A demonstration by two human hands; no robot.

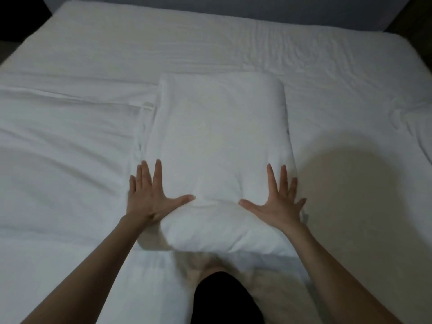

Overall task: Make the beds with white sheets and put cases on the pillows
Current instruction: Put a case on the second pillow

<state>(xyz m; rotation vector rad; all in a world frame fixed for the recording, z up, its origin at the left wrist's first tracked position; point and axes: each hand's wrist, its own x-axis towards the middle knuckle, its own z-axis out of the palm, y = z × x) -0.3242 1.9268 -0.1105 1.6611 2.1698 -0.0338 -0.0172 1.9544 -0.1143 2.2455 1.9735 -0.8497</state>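
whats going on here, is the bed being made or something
A person is working on a bed covered with a white sheet. Both hands lie flat with fingers spread on the near end of a white pillow in the middle of the bed: the left hand at its left corner, the right hand at its right. The sheet is wrinkled toward the far right.

- A bedroom: a wide bed (350,195) fills the view, covered with a wrinkled white sheet (304,54).
- A white pillow (219,136) lies at its centre.
- A grey wall (233,8) runs along 12 o'clock.
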